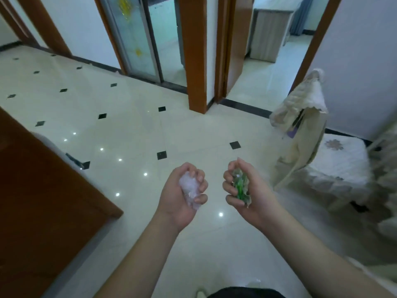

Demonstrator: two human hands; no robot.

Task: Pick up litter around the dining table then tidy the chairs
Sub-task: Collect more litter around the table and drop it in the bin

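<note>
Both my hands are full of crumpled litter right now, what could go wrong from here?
1. The white crumpled litter bulges out of the left hand, so a piece may drop onto the glossy tiled floor.
2. The green wrapper fills the right hand, leaving neither hand free for the cloth-covered chair.
3. A small pale scrap lies near your feet and could be missed.

Tabletop (32, 190) at left, draped chair (335, 160) at right, tiled floor (133, 130) between; two doorways (167, 39) beyond
</note>
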